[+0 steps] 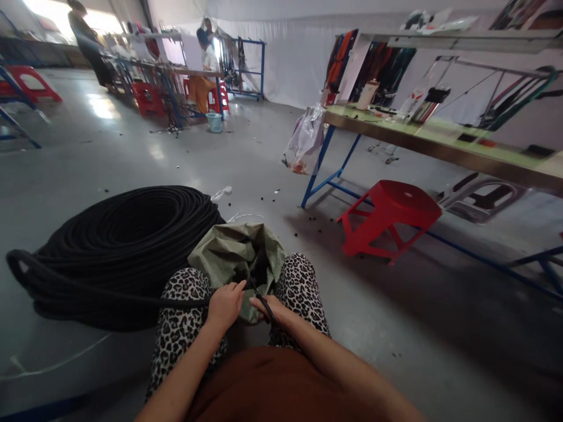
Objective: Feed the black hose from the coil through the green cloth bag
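A thick black rope point(185, 303) runs from a large coil point(109, 275) on the floor, across my left knee, into my left hand point(226, 306). My left fingers are closed round it near its end. My right hand point(273, 310) grips a pair of scissors point(265, 305) by dark handles, with the blades pointing toward the rope by my left fingertips. Whether the blades touch the rope I cannot make out. Below both hands, between my knees, stands a green woven sack point(215, 249) with its mouth open. Its dark inside is mostly hidden.
To the right are a red stool point(391, 205) and a long workbench point(440, 140) on blue legs. A clear plastic bag point(304, 138) hangs from its corner. Small black bits and white string point(246, 217) lie on the floor. Two people are near far tables.
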{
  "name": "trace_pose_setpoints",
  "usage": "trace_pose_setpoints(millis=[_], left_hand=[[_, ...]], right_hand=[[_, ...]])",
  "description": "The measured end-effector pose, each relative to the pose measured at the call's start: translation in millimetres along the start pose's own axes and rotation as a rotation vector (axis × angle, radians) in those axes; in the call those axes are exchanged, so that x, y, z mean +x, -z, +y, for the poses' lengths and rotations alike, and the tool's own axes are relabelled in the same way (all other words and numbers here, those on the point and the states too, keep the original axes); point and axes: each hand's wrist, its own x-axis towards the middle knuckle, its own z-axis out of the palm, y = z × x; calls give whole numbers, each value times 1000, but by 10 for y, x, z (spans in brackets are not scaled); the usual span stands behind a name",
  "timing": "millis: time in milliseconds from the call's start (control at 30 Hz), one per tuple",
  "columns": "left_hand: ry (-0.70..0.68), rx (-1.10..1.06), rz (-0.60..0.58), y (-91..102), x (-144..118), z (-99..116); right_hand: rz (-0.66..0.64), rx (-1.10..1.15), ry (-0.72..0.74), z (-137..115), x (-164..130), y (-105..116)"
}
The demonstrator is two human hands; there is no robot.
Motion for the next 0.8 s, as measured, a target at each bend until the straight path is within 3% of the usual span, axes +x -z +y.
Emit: trace_pose_setpoints(millis=[533, 800], left_hand=[[-26, -6, -24, -32, -17, -55], [-31, 18, -41, -29, -15, -73]], right_hand=[[121, -139, 10, 259, 267, -71], [188, -219, 107, 202, 223, -50]])
